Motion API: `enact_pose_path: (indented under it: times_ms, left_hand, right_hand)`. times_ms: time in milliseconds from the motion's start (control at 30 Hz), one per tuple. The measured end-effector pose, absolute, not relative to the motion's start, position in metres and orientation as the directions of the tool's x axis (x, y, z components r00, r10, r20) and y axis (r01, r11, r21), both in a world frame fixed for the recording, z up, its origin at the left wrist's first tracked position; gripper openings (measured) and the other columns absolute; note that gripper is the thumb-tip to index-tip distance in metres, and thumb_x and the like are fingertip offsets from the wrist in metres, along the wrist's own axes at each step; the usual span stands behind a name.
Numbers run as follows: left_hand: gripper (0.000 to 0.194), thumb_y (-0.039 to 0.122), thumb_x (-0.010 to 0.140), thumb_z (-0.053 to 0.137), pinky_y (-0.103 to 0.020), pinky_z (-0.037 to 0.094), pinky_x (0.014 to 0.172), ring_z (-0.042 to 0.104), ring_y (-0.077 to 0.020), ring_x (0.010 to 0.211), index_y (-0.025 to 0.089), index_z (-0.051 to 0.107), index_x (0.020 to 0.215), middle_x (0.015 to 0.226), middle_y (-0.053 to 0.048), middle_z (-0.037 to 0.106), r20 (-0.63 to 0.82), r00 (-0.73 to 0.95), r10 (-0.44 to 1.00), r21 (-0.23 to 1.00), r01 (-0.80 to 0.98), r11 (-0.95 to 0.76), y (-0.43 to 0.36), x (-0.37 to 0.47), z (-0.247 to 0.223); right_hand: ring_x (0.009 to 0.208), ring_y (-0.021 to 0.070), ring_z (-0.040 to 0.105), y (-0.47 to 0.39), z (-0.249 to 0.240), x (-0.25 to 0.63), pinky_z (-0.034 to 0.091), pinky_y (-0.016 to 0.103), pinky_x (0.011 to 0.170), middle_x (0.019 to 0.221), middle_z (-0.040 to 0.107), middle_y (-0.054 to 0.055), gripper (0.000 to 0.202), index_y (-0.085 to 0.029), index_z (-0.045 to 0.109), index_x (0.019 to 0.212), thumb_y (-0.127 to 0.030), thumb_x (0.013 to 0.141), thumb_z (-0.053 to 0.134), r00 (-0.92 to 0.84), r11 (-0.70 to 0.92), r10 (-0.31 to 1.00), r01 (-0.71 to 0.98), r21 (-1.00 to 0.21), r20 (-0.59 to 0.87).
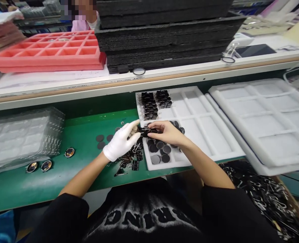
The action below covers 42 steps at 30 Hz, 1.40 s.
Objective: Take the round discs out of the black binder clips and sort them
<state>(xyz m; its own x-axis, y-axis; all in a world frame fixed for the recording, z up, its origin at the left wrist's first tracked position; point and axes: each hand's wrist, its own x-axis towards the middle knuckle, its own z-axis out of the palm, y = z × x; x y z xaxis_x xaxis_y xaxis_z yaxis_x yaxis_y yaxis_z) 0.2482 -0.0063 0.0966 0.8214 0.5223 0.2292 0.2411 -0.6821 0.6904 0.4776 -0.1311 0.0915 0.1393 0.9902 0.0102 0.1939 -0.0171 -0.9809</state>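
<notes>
My left hand [121, 141], in a white glove, is closed with thumb and fingers around a small round piece that looks brownish; its details are hidden. My bare right hand [167, 132] pinches a black binder clip [144, 132], which meets the piece in my left hand. Beneath my hands lies a heap of loose binder clips [131, 158] on the green mat. A white foam tray [210, 128] sits under my right hand. Dark round discs [160, 145] fill its near-left compartment, and rows of binder clips [149, 104] stand in the far-left ones.
Dark discs [100, 138] and ringed glass lenses [46, 165] lie on the green mat [78, 179]. Clear plastic trays [20, 138] are stacked left, another foam tray [266, 118] right. A box of clips [266, 199] stands below right. The shelf holds red trays [48, 60] and black foam [164, 44].
</notes>
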Motion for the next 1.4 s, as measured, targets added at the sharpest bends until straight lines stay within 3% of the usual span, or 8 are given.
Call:
enact_pose_path:
  times_ms: [100, 233, 400, 833, 1000, 1200, 1267, 1400]
  left_hand:
    - [0.061, 0.039, 0.102, 0.055, -0.043, 0.061, 0.097, 0.07, -0.0236, 0.109, 0.03, 0.042, 0.16, 0.129, -0.011, 0.067, 0.25, 0.835, 0.49, 0.664, 0.221, -0.714, -0.004, 0.242, 0.091]
    - [0.043, 0.039, 0.104, 0.05, -0.044, 0.062, 0.097, 0.072, -0.0234, 0.103, 0.034, 0.058, 0.146, 0.126, -0.009, 0.068, 0.246, 0.765, 0.595, 0.66, 0.317, -0.681, 0.006, 0.22, 0.089]
    - [0.039, 0.044, 0.105, 0.049, -0.043, 0.062, 0.096, 0.072, -0.0246, 0.11, 0.027, 0.066, 0.136, 0.129, -0.009, 0.07, 0.149, 0.684, 0.714, 0.691, 0.444, -0.57, 0.007, 0.191, 0.082]
    - [0.041, 0.045, 0.105, 0.048, -0.04, 0.058, 0.102, 0.073, -0.0224, 0.11, 0.022, 0.069, 0.13, 0.128, -0.009, 0.074, 0.119, 0.512, 0.851, 0.725, 0.541, -0.427, -0.003, 0.132, 0.064]
    - [0.04, 0.036, 0.105, 0.041, -0.043, 0.054, 0.11, 0.071, -0.0256, 0.116, 0.015, 0.071, 0.122, 0.12, -0.015, 0.075, 0.369, 0.222, 0.902, 0.499, 0.772, -0.394, 0.012, 0.07, 0.05]
    - [0.073, 0.051, 0.096, 0.061, -0.049, 0.056, 0.104, 0.064, -0.0386, 0.133, 0.016, 0.047, 0.159, 0.153, -0.021, 0.056, -0.009, 0.201, 0.98, 0.155, 0.968, -0.197, 0.032, -0.014, 0.04]
    - [0.087, 0.057, 0.094, 0.064, -0.049, 0.055, 0.105, 0.061, -0.041, 0.136, 0.014, 0.036, 0.165, 0.159, -0.023, 0.05, -0.075, 0.238, 0.968, 0.107, 0.967, -0.23, 0.039, -0.016, 0.037]
    - [0.065, 0.05, 0.101, 0.056, -0.043, 0.054, 0.107, 0.067, -0.0361, 0.129, 0.015, 0.052, 0.155, 0.15, -0.019, 0.059, -0.051, 0.293, 0.955, 0.104, 0.952, -0.287, 0.054, 0.009, 0.028]
  right_hand:
    - [0.104, 0.0284, 0.074, -0.131, 0.086, 0.521, 0.058, 0.051, 0.101, 0.11, 0.079, 0.007, 0.024, -0.026, 0.079, 0.103, -0.038, 0.083, 0.081, 0.232, 0.023, 0.964, 0.402, -0.916, 0.126]
    - [0.12, 0.034, 0.067, -0.124, 0.066, 0.61, 0.049, 0.057, 0.111, 0.12, 0.073, 0.013, 0.026, -0.023, 0.078, 0.105, -0.039, 0.084, 0.076, 0.376, -0.032, 0.877, 0.665, -0.746, 0.298]
    - [0.135, 0.0393, 0.051, -0.1, 0.024, 0.666, 0.035, 0.063, 0.12, 0.133, 0.06, 0.017, 0.031, -0.021, 0.077, 0.106, -0.04, 0.082, 0.076, 0.556, -0.269, 0.802, 0.665, -0.697, 0.221]
    - [0.139, 0.0419, 0.047, -0.088, 0.005, 0.646, 0.034, 0.063, 0.118, 0.144, 0.052, 0.018, 0.038, -0.023, 0.079, 0.112, -0.044, 0.08, 0.077, 0.506, -0.306, 0.836, 0.751, -0.586, 0.213]
    - [0.125, 0.0377, 0.06, -0.117, 0.031, 0.615, 0.041, 0.055, 0.114, 0.121, 0.069, 0.022, 0.046, -0.021, 0.074, 0.117, -0.056, 0.088, 0.065, 0.348, -0.153, 0.841, 0.888, -0.434, 0.415]
    - [0.109, 0.0413, 0.073, -0.16, 0.039, 0.585, 0.057, 0.061, 0.09, 0.122, 0.076, 0.012, 0.042, -0.039, 0.075, 0.112, -0.063, 0.078, 0.07, -0.013, -0.017, 0.998, 0.898, -0.439, -0.065]
    - [0.104, 0.039, 0.075, -0.16, 0.039, 0.58, 0.059, 0.058, 0.09, 0.121, 0.077, 0.012, 0.037, -0.039, 0.076, 0.107, -0.06, 0.077, 0.069, 0.003, -0.043, 0.996, 0.884, -0.465, -0.087]
    - [0.09, 0.0326, 0.075, -0.153, 0.049, 0.574, 0.06, 0.049, 0.083, 0.107, 0.079, 0.01, 0.028, -0.038, 0.078, 0.096, -0.055, 0.075, 0.071, 0.028, -0.063, 0.997, 0.866, -0.496, -0.077]
